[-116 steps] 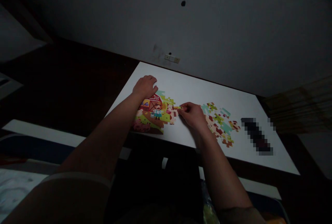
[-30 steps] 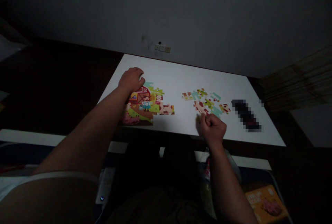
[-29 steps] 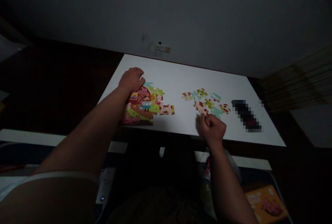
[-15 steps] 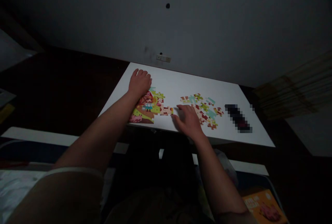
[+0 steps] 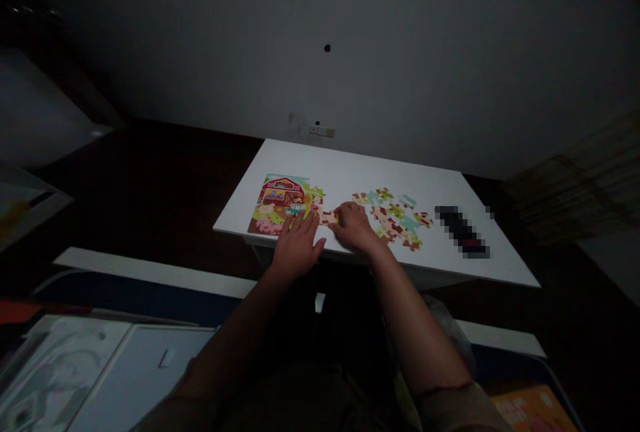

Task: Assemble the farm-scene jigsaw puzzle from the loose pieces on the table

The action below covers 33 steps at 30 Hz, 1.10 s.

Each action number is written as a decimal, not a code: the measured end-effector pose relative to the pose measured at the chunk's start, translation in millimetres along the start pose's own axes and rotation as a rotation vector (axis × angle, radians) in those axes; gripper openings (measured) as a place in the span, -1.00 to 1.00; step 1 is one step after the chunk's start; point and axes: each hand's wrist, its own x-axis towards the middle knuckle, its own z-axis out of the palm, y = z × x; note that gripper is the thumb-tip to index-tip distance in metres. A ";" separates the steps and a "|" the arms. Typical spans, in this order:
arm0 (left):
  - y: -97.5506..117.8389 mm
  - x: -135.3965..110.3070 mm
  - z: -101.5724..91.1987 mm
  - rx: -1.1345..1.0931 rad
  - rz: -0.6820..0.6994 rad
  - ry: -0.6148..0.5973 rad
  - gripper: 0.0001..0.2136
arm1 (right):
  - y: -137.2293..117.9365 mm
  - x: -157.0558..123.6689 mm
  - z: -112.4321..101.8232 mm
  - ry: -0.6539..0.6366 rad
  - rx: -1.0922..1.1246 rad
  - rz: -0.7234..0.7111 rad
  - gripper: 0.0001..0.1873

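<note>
A partly joined farm puzzle (image 5: 280, 202) with a red barn lies on the left of a white table (image 5: 350, 169). My left hand (image 5: 296, 245) lies flat on the puzzle's lower right corner, fingers stretched out. Just to its right, my right hand (image 5: 354, 227) has its fingers curled on a small puzzle piece (image 5: 329, 218) at the puzzle's right edge. Several loose puzzle pieces (image 5: 395, 215) are scattered right of that hand.
A dark blurred-out object (image 5: 461, 232) lies at the table's right side. A wall socket (image 5: 321, 131) sits behind the table. White boards (image 5: 75, 372) lie on the floor at lower left, an orange box (image 5: 533, 411) at lower right. The room is dim.
My left hand came off the puzzle's far left corner and now lies flat on its near right corner. My right hand moved left from the loose pieces to the puzzle's edge.
</note>
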 end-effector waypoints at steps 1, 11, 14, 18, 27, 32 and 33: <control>0.5 -0.2 1.2 0.015 0.001 0.007 -0.48 | -0.6 1.4 -0.9 -0.014 0.007 0.021 -0.65; -1.5 -0.8 4.0 0.047 0.021 0.042 -0.48 | 0.2 -5.8 -8.9 0.083 0.372 0.187 -0.78; -2.1 0.5 5.0 0.038 0.031 0.039 -0.47 | 5.5 -20.3 -14.1 0.159 0.233 0.223 -0.73; -2.1 3.4 6.5 0.033 0.039 0.042 -0.47 | 7.5 -43.5 -17.8 0.318 -0.061 0.179 -0.72; -0.1 6.9 8.7 0.055 0.055 0.014 -0.47 | 56.4 -105.2 -22.4 0.452 -0.114 0.249 -0.73; 2.8 8.4 8.1 0.075 0.049 0.011 -0.48 | 95.0 -108.9 -41.2 0.455 -0.169 0.360 -0.62; 3.3 8.5 7.9 0.081 0.050 0.011 -0.48 | 98.8 -105.6 -44.4 0.438 -0.180 0.368 -0.60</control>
